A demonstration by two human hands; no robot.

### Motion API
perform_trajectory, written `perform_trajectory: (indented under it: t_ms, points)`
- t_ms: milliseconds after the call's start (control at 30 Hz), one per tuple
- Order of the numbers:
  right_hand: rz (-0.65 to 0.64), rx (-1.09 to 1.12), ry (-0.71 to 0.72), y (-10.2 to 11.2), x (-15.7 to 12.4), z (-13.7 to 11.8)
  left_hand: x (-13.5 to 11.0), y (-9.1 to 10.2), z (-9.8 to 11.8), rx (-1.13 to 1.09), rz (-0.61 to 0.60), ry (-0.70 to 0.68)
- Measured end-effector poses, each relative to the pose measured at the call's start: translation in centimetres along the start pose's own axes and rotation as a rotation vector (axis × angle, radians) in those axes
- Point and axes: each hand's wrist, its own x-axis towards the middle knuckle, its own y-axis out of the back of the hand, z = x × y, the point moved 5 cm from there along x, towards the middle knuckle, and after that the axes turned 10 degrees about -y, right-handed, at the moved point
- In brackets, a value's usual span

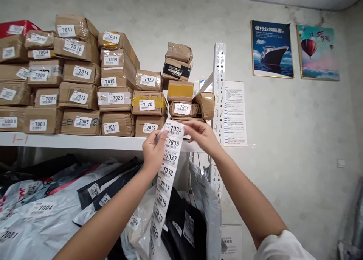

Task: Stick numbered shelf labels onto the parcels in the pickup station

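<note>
A long strip of white number labels (167, 173) hangs down in front of the shelf, its top label reading 7035. My left hand (154, 148) is closed on the strip's left edge, thumb on the front. At the upper right corner, the fingers of my right hand (202, 136) pinch the top label. Just behind the strip sits a small brown box labelled 7034 (183, 108), under a box with yellow tape (180, 91). A brown parcel (205, 105) leans beside them against the post.
Stacked, numbered cardboard boxes (81, 97) fill the white shelf (85, 139) to the left. Below lie grey and black mailing bags (51, 210). A perforated white post (219, 82) stands at the shelf's right end. Posters (272, 50) and a printed sheet (235, 114) are on the wall.
</note>
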Motion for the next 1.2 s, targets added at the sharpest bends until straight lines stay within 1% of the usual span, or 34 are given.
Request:
perform_trajectory:
  t_ms: [33, 100, 200, 267, 367, 433, 533, 567, 633, 767, 900, 967, 1033, 1100, 1200]
  points:
    - [-0.013, 0.039, -0.031, -0.2, -0.1, 0.3, 0.0, -0.2, 0.1, -0.006, -0.005, -0.001]
    - [-0.009, 0.076, -0.054, -0.5, 0.0, 0.8, -0.1, -1.0, 0.2, -0.067, -0.067, 0.034]
    - [-0.059, 0.067, -0.046, -1.0, 0.2, 1.0, 0.1, -2.1, -0.1, -0.247, -0.152, 0.125]
    - [-0.011, 0.005, 0.001, -1.0, 0.4, 0.7, 0.4, -2.5, -0.5, -0.337, -0.166, 0.186]
    - [0.111, -0.088, 0.074, -0.6, 0.7, 0.1, 1.4, -2.5, -1.0, -0.365, -0.120, 0.245]
    - [0.139, -0.124, 0.091, -0.6, 1.2, -0.1, 2.2, -2.5, -1.1, -0.358, -0.134, 0.247]
    - [0.131, -0.155, 0.107, -0.8, 2.0, -0.4, 3.4, -2.6, -0.9, -0.336, -0.261, 0.208]
    - [0.132, -0.150, 0.112, -0.8, 2.3, -0.5, 3.7, -2.5, -0.8, -0.326, -0.283, 0.195]
    - [0.143, -0.118, 0.118, -0.9, 2.9, -0.8, 4.4, -2.3, -0.8, -0.308, -0.268, 0.190]
    - [0.182, -0.081, 0.144, -1.6, 4.2, -1.5, 5.7, -2.3, -1.4, -0.284, -0.153, 0.208]
    - [0.267, -0.118, 0.248, -2.3, 5.9, -2.3, 7.4, -2.5, -1.5, -0.207, -0.055, 0.153]
    - [0.335, -0.169, 0.286, -2.1, 7.1, -2.7, 8.6, -2.8, -1.2, -0.260, -0.078, 0.114]
    - [0.372, -0.215, 0.289, -1.7, 8.4, -3.1, 9.7, -3.3, -0.9, -0.325, -0.133, 0.095]
    - [0.355, -0.216, 0.261, -1.5, 9.8, -3.3, 10.6, -3.6, -1.0, -0.351, -0.156, 0.100]
    - [0.317, -0.184, 0.206, -1.5, 11.2, -3.7, 11.3, -3.9, -1.7, -0.337, -0.090, 0.115]
